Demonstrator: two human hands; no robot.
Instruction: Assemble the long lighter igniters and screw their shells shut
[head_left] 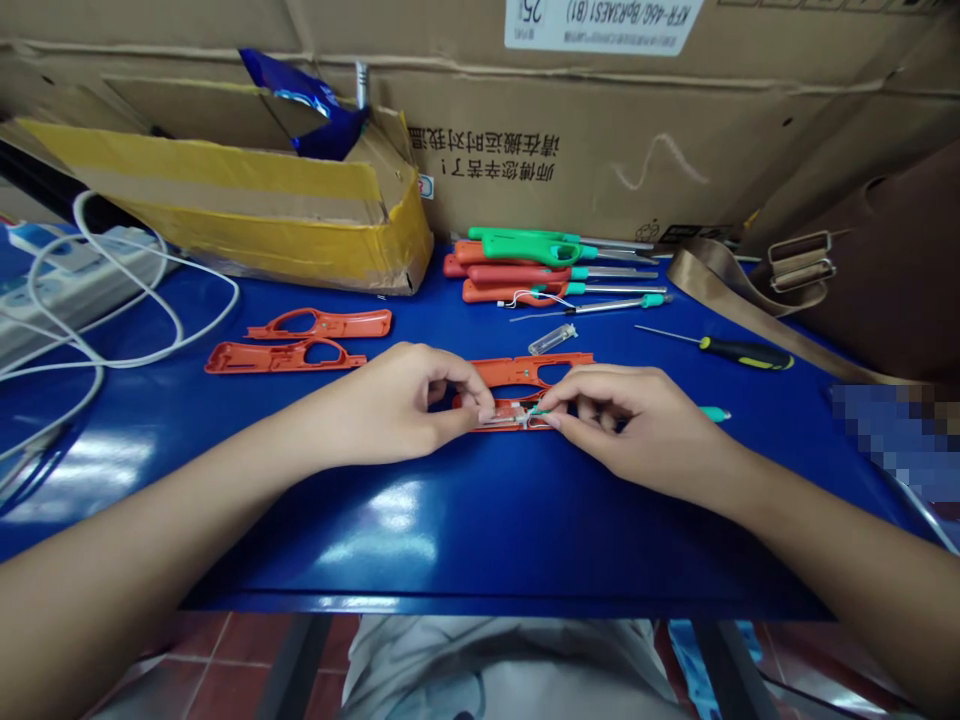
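Note:
An orange lighter shell half (486, 428) lies on the blue table in front of me, with a clear fuel tank (504, 413) in it. From the left, my left hand (420, 400) pinches the end of this tank. My right hand (637, 415) is closed at the tank's other end, its thumb and forefinger on a small teal part (537, 411). A teal tip (715, 413) shows past the right hand; what joins it is hidden. Just behind lies a second orange shell half (517, 372), and beyond it a loose clear fuel tank (553, 339).
Two orange shell halves (322, 324) lie to the left. Several long-nosed lighters (525, 270) are piled at the back near a metal lighter tube (611, 306). A screwdriver (746, 353) lies right, a taped carton (300, 220) stands back left, and white cables (169, 310) trail from a power strip.

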